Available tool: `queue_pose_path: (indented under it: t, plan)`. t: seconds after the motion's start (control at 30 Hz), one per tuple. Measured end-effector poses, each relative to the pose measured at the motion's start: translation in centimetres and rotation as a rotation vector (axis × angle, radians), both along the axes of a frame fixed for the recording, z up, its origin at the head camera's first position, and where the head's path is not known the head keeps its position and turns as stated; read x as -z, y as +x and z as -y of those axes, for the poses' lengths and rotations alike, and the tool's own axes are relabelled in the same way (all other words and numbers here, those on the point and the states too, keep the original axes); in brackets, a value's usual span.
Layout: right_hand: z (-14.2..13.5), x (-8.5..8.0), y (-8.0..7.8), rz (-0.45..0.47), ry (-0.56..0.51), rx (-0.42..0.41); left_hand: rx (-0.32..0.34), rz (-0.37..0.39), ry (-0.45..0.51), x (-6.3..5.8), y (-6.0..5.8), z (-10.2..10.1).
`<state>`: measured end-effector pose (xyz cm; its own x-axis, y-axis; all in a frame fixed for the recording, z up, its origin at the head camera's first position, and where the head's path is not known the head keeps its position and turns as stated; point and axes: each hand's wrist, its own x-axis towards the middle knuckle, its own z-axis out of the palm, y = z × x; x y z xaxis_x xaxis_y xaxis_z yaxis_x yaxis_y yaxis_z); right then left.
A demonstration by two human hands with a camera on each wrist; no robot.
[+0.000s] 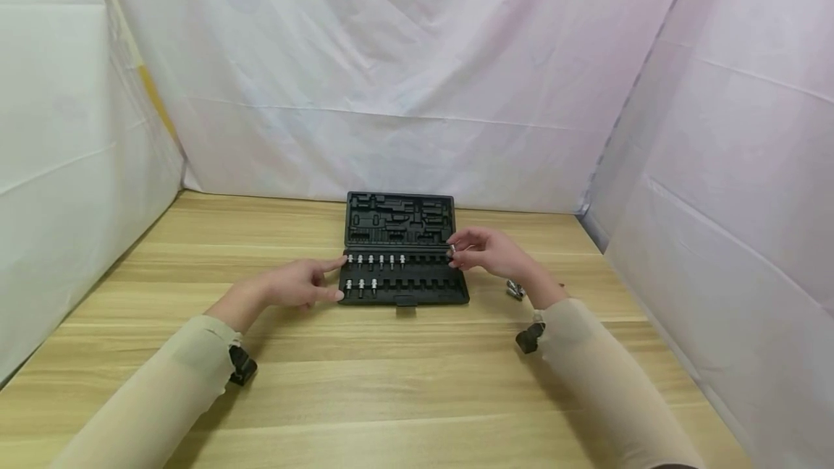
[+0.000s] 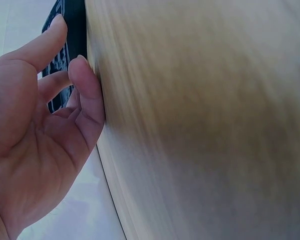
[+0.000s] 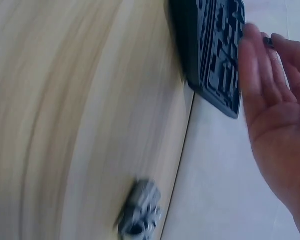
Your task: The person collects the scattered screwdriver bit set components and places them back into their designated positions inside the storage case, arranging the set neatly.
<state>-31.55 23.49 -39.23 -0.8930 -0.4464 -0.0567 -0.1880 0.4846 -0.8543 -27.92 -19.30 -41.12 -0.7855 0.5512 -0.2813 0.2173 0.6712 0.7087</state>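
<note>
An open black socket case [image 1: 405, 273] lies on the table, its lid leaning back. Silver sockets [image 1: 371, 262] stand in the left part of both rows of slots; the slots to the right are bare. At the case's left edge, my left hand [image 1: 296, 284] rests its index fingertip and thumb tip apart on the side, other fingers loosely bent. Over the right end of the back row, my right hand [image 1: 491, 252] pinches a small silver socket [image 1: 452, 247] between thumb and fingers. Its dark end [image 3: 268, 42] shows between the fingertips in the right wrist view.
Several loose sockets [image 1: 515, 289] lie on the wooden table [image 1: 365, 382] right of the case, close under the right forearm. White cloth walls [image 1: 391, 78] stand at the back and both sides. Each wrist carries a black camera [image 1: 242, 365].
</note>
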Motion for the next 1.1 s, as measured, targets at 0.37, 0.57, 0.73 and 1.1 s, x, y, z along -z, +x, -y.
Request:
queue_pose_path:
  t: [0.37,0.57,0.73,1.1]
  plan:
    - [2.6,0.8,-1.6,-0.008,-0.028,0.013,-0.01,0.002,0.002,-0.1,0.0,-0.2]
    - [4.2,1.3,-2.5,0.007,-0.026,0.023,-0.014,0.008,-0.003,-0.2,0.1,-0.2]
    - [5.4,1.7,-2.9,-0.047,0.085,0.019,-0.008,0.005,-0.006,-0.2,0.1,-0.2]
    - [7.2,2.6,-3.7,-0.092,0.211,0.019,-0.022,0.006,-0.003,-0.1,0.0,-0.2]
